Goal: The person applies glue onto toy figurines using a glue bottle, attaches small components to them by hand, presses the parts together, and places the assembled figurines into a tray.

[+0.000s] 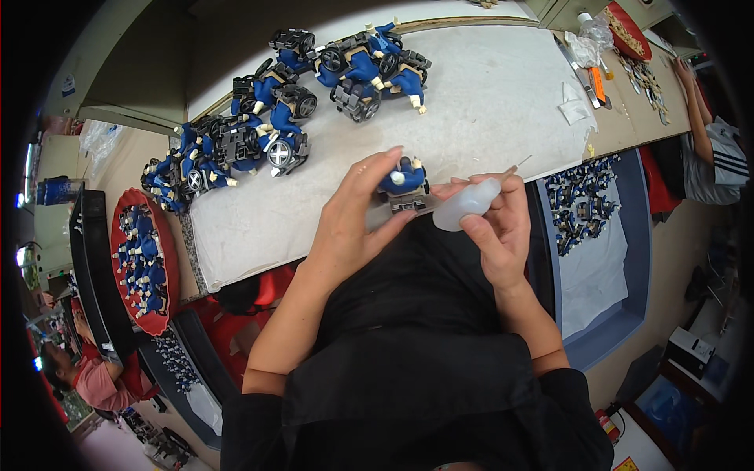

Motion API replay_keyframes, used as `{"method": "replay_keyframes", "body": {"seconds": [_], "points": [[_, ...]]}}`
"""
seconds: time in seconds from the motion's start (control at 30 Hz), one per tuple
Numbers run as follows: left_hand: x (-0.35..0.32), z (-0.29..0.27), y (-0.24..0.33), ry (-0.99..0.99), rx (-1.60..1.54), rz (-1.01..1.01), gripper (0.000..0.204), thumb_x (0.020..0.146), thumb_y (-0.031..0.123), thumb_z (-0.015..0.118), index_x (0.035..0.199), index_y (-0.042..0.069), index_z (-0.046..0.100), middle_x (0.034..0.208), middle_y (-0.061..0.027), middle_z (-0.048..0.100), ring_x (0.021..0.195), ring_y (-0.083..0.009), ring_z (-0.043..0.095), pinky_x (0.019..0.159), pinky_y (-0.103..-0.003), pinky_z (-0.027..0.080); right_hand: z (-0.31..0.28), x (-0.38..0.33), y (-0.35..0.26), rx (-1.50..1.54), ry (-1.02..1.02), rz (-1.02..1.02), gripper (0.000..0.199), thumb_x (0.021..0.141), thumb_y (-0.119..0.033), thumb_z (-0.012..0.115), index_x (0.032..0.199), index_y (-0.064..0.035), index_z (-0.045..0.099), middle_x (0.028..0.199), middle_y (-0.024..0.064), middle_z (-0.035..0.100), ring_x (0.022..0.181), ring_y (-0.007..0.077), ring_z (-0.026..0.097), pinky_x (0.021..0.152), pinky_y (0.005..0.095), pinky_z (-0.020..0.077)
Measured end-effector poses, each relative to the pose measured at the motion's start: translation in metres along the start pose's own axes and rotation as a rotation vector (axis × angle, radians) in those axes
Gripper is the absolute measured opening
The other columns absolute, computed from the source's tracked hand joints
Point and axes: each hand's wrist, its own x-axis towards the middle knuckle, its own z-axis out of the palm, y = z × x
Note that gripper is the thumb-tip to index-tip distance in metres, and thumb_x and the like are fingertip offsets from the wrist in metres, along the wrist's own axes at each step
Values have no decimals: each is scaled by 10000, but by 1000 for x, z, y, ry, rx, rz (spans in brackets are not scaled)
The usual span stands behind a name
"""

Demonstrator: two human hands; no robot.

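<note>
Left hand (345, 213): thumb and fingers closed on 1 blue figure on a black wheeled base (406, 179), at the near edge of the white worktable (487, 94). Right hand (506, 235): gripping 1 translucent squeeze bottle (463, 207), 1 thin needle tip (521, 166) pointing up-right. More blue figures (361, 67) heaped at left and back, overlapping, can't count. 2 red trays: 1 left tray (171, 267), blue figures; 1 right tray (638, 45), beige pieces. 1 blue-grey bin (640, 263), right, small figures. 2 co-workers: 1 left person (98, 385), 1 right person (716, 161).
</note>
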Motion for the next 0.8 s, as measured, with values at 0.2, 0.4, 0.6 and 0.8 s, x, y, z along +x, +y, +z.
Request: {"method": "replay_keyframes", "body": {"seconds": [0.2, 0.4, 0.6, 0.8], "points": [[0, -7, 2, -20, -44, -41, 724, 635, 14, 727, 1274, 65, 389, 1204, -156, 487, 1051, -282, 525, 851, -344, 447, 7, 10, 4, 58, 28, 42, 310, 826, -5, 535, 1082, 13, 361, 1062, 221, 563, 997, 212, 553, 863, 314, 431], [1, -11, 6, -58, 21, 5, 744, 640, -43, 685, 1299, 45, 354, 1213, -171, 474, 1101, -286, 489, 900, -356, 410, 8, 11, 4, 22, 102, 24, 325, 833, -13, 524, 1119, 26, 375, 1037, 205, 566, 983, 245, 571, 866, 326, 443], [-4, -5, 6, 48, 275, -35, 707, 650, -70, 656, 1284, 63, 373, 1202, -181, 458, 1105, -323, 471, 896, -358, 406, -11, -7, -1, -73, 447, -102, 355, 851, -34, 487, 1188, 14, 385, 1028, 170, 528, 836, 241, 582, 712, 339, 520], [-9, -3, -1, 128, 188, -12, 667, 635, -86, 636, 1235, 155, 475, 1190, -163, 451, 971, -312, 495, 795, -355, 425, -31, -32, -8, -181, 502, -133, 316, 787, -62, 603, 1054, -3, 445, 1008, 147, 495, 761, 180, 546, 662, 285, 474]]}}
